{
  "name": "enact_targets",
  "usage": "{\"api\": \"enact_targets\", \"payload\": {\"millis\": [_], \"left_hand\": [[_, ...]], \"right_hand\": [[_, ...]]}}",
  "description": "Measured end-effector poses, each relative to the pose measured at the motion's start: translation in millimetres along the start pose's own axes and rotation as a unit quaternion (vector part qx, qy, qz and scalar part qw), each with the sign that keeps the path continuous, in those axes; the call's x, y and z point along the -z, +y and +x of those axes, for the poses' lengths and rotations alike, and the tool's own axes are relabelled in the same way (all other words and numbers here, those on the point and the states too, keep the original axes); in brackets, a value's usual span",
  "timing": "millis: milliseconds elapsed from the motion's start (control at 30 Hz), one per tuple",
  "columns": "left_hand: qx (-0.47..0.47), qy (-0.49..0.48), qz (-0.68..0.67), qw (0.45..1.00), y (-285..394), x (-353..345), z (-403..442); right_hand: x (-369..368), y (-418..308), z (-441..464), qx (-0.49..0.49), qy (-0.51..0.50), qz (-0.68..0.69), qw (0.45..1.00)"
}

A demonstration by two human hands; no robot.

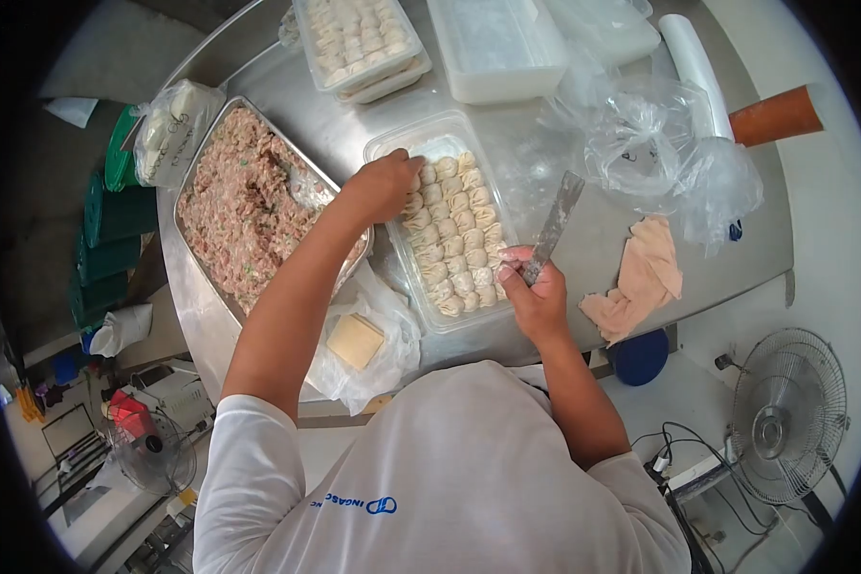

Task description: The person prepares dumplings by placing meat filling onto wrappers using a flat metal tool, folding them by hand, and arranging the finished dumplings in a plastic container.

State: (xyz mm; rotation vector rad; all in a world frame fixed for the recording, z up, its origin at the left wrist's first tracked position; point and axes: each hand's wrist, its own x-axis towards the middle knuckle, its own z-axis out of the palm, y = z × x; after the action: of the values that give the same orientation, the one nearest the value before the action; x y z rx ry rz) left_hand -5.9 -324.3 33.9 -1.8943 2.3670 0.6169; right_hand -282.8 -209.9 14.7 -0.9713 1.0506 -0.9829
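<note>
My left hand (389, 184) reaches over the upper left of a clear plastic container (378, 143). Its fingers are closed at a dumpling in the left end of the top row, partly hidden by the fingertips. Rows of pleated dumplings (454, 230) fill most of this container, above a white-dusted bottom. At the container's lower right, my right hand (538, 295) grips a flat metal spatula (555, 225), its blade pointing up and away, smeared with residue. Left of my left forearm, a metal tray (201, 143) holds ground meat filling (244, 201) flecked with green.
Square wrappers (355, 341) lie on a plastic bag (402, 359) near my body. Stacked dumpling containers (359, 43) and plastic tubs (497, 48) stand at the back. Plastic bags (641, 143), a white roll (694, 72) and a pinkish cloth (641, 277) are on the right.
</note>
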Motion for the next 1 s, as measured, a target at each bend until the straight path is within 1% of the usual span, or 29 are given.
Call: {"api": "enact_targets", "payload": {"millis": [67,100,167,200,267,400,433,467,500,533,567,600,633,667,700,733,800,833,867,900,933,1000], "left_hand": [[-0.020,-0.058,0.030,0.998,-3,6,4],[-0.020,-0.057,0.030,0.998,-4,7,6],[-0.045,-0.089,0.012,0.995,-7,10,8],[-0.041,-0.084,0.010,0.996,-11,8,10],[-0.068,-0.083,0.014,0.994,-19,3,9],[-0.013,-0.081,0.026,0.996,-1,27,-27],[-0.031,0.029,0.004,0.999,3,28,-46],[-0.047,0.140,-0.015,0.989,8,29,-67],[-0.034,0.159,-0.052,0.985,14,30,-91],[-0.022,0.179,-0.088,0.980,21,28,-118],[-0.007,0.201,-0.126,0.971,28,18,-145],[0.008,0.224,-0.163,0.961,33,4,-173],[0.041,0.207,-0.192,0.958,36,-15,-198],[0.072,0.190,-0.222,0.954,38,-35,-220],[0.083,0.198,-0.226,0.950,42,-54,-237],[0.102,0.212,-0.213,0.948,46,-72,-251],[0.128,0.236,-0.206,0.941,41,-107,-263],[0.126,0.247,-0.201,0.940,38,-122,-266],[0.123,0.258,-0.195,0.938,35,-137,-269],[0.129,0.266,-0.203,0.933,35,-139,-269],[0.128,0.280,-0.226,0.924,33,-140,-267],[0.133,0.306,-0.250,0.909,35,-139,-267]], "right_hand": [[0,1,0,0.043,-0.012,-0.032,0.999],[-1,1,0,0.043,-0.012,-0.032,0.998],[-2,2,0,0.067,-0.008,-0.036,0.997],[-3,2,0,0.068,-0.013,-0.039,0.997],[-5,0,1,0.076,-0.004,-0.052,0.996],[-7,4,0,0.085,-0.008,-0.057,0.995],[-6,4,-1,0.071,-0.008,-0.092,0.993],[-6,4,0,0.058,-0.009,-0.127,0.990],[-7,2,1,0.061,-0.021,-0.131,0.989],[-10,0,2,0.040,-0.015,-0.159,0.986],[-12,-2,5,0.020,-0.010,-0.187,0.982],[-15,-8,9,0.023,-0.023,-0.192,0.981],[-20,-19,12,0.096,-0.050,-0.291,0.951],[-27,-30,15,0.169,-0.075,-0.383,0.905],[-36,-41,17,0.196,-0.110,-0.389,0.894],[-47,-52,19,0.197,-0.122,-0.394,0.890],[-71,-74,29,0.269,-0.224,-0.464,0.814],[-86,-86,34,0.272,-0.234,-0.470,0.807],[-105,-96,38,0.281,-0.268,-0.565,0.728],[-121,-99,42,0.285,-0.297,-0.652,0.638],[-136,-99,45,0.289,-0.304,-0.656,0.628],[-169,-96,53,0.393,-0.299,-0.694,0.524]]}}
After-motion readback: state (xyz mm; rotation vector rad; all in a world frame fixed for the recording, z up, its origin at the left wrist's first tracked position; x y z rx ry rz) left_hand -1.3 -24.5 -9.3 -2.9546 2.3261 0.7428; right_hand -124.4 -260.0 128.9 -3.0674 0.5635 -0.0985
